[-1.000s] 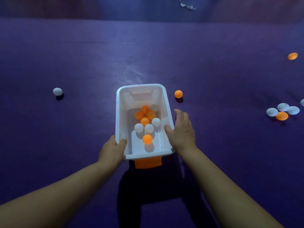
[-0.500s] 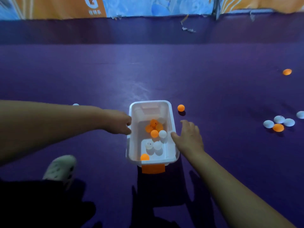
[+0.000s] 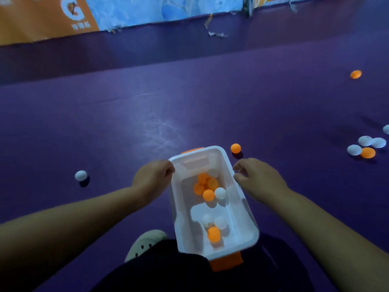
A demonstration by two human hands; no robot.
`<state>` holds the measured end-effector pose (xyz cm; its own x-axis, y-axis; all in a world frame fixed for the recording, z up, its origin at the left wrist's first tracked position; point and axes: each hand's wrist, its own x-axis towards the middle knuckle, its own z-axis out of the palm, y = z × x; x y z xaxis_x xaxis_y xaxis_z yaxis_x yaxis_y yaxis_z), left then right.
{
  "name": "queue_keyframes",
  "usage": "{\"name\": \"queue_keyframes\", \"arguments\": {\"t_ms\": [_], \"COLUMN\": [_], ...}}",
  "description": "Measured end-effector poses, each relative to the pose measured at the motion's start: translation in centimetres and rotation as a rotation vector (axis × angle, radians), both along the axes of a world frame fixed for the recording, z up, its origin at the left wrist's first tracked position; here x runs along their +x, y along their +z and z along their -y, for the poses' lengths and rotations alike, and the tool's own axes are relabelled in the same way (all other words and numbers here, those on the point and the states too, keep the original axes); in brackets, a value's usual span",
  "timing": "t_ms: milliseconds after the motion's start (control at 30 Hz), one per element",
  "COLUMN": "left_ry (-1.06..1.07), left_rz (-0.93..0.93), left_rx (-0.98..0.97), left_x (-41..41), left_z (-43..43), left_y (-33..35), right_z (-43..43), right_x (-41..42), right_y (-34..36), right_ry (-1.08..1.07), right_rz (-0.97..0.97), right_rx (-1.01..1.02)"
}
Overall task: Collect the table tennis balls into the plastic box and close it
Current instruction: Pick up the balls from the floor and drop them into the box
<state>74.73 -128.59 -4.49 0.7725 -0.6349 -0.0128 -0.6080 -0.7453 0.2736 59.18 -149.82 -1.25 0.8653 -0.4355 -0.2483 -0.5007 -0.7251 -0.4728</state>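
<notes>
Left grip (image 3: 152,178): fingers curled, pinching box (image 3: 246,216) rim.
Right grip (image 3: 255,178): curled at opposite rim, hold unclear.
Material: smooth white plastic, rectangular.

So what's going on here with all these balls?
A person's left hand and right hand grip a white box by its far corners. Orange and white balls lie inside it. More lie loose on the floor: an orange ball beside the box, a white ball to the left, a cluster at right.

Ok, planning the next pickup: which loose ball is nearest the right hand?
The lone orange ball just past the far corner of the box; no other lies that close.
</notes>
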Motion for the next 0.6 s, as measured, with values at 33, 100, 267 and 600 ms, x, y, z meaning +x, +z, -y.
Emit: {"name": "queue_keyframes", "arguments": {"t_ms": [33, 100, 267, 600], "left_ry": [-0.022, -0.066, 0.019, 0.648], "left_rz": [0.03, 0.039, -0.104, -0.109], "left_rx": [-0.048, -0.14, -0.25, 0.233], "left_x": [0.7, 2.6, 7.4, 19.4], "left_z": [-0.4, -0.7, -2.7, -16.7], "left_y": [-0.7, -1.9, -5.0, -9.9], "right_z": [-0.2, -0.9, -3.6, -9.4], "right_x": [0.5, 2.7, 9.7, 20.5], "right_y": [0.2, 0.1, -0.5, -2.2], "right_ry": [0.01, 0.018, 0.059, 0.073], "right_rz": [0.007, 0.026, 0.021, -0.048], "right_rx": [0.016, 0.032, 0.01, 0.065]}}
